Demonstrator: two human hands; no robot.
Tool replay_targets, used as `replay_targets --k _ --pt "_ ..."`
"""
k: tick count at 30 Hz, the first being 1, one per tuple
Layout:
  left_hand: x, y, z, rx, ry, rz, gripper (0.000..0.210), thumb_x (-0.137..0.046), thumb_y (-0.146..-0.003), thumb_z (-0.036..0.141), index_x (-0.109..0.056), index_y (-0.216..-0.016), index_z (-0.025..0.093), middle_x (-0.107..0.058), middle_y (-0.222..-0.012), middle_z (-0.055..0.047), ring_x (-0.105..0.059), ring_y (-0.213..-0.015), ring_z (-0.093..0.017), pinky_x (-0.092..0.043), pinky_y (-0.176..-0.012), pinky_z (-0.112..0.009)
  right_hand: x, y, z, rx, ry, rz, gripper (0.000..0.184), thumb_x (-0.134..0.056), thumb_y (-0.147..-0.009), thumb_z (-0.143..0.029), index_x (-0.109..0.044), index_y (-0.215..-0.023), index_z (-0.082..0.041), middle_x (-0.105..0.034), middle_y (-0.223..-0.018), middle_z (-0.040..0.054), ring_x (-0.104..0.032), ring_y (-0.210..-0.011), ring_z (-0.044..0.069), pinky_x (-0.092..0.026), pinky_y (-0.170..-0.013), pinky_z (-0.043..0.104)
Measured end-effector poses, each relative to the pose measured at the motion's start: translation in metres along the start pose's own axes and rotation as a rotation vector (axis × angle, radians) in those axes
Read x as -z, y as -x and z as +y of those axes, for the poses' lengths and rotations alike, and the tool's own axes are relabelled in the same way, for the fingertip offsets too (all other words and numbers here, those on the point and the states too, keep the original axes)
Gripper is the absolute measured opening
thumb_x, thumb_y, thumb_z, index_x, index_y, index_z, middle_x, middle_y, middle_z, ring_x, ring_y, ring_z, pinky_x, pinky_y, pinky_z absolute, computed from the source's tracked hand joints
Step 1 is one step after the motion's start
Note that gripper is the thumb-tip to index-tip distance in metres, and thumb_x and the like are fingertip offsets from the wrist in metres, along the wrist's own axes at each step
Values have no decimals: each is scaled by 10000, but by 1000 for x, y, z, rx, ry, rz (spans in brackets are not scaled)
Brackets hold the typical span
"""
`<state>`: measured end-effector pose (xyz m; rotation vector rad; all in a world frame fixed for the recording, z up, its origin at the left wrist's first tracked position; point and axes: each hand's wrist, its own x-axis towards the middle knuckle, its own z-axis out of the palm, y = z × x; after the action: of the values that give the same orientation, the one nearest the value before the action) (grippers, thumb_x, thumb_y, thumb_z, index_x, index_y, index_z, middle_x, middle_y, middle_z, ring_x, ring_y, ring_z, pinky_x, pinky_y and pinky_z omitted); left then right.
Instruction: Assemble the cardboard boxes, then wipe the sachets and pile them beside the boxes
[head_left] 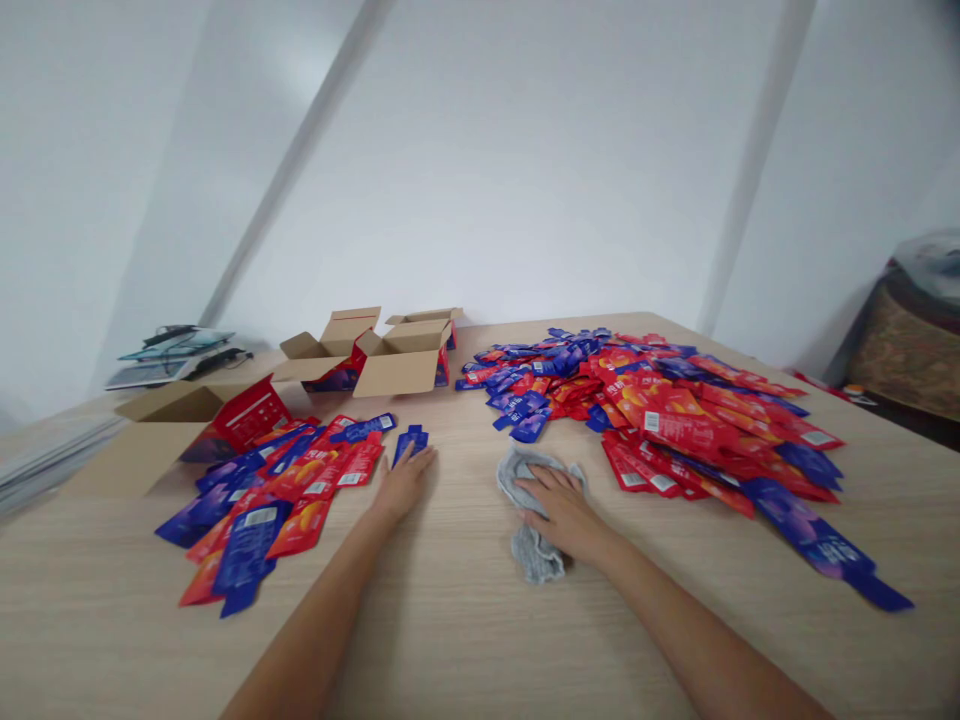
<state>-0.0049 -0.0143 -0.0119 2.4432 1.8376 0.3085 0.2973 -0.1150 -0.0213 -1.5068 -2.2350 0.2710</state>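
My left hand [405,482] lies flat on the table with its fingers stretched forward, touching the near end of a small blue packet [410,441]. My right hand [564,512] presses on a crumpled grey cloth [537,556], which bunches around the thumb and fingers. Left of my left hand, red and blue packets [311,475] lie in an overlapping spread. To the right of the cloth is a large heap of similar red and blue packets [660,405], with one long blue packet [814,530] sticking out toward me.
Open cardboard boxes [405,372] stand at the back left, and another open box [124,455] lies nearer on the left. Behind it is a stack of flat items with a black cable [180,350]. A white wall [525,180] rises behind the wooden table [457,610]. A patterned brown object [911,345] is at far right.
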Motion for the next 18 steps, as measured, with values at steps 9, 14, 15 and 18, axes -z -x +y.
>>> replay_targets --k 9,14,15,18 --pt "35 32 -109 41 -325 27 720 -345 -683 -39 -463 -1307 299 -420 -1405 11 -236 -1367 -205 -75 -1081 -551 -5 -3 0 -96 35 76 430 -482 -849 -374 -491 -1272 -297 -448 -1364 74 -348 -1262 250 -137 -1048 505" --pt "37 29 -113 79 -411 80 638 -372 -693 -21 -543 -1226 285 -471 -1373 -3 -231 -1365 -239 -46 -1070 -577 -3 -4 8 -240 107 151 412 -471 -843 -342 -519 -1244 -259 -464 -1345 116 -379 -1220 305 -115 -1019 581" --pt "36 24 -107 84 -410 96 605 -378 -700 -7 -559 -1205 272 -489 -1358 -15 -244 -1358 -250 -39 -1069 -582 -3 -5 11 -276 125 167 410 -471 -839 -331 -528 -1235 -241 -465 -1338 135 -376 -1217 321 -124 -1009 593" --pt "26 4 -73 54 -349 133 502 -380 -750 53 -568 -1185 217 -499 -1347 -68 -268 -1340 -278 -48 -1062 -596 -3 -7 16 -371 173 198 415 -485 -820 -315 -543 -1217 -211 -449 -1342 168 -360 -1215 353 -156 -979 616"
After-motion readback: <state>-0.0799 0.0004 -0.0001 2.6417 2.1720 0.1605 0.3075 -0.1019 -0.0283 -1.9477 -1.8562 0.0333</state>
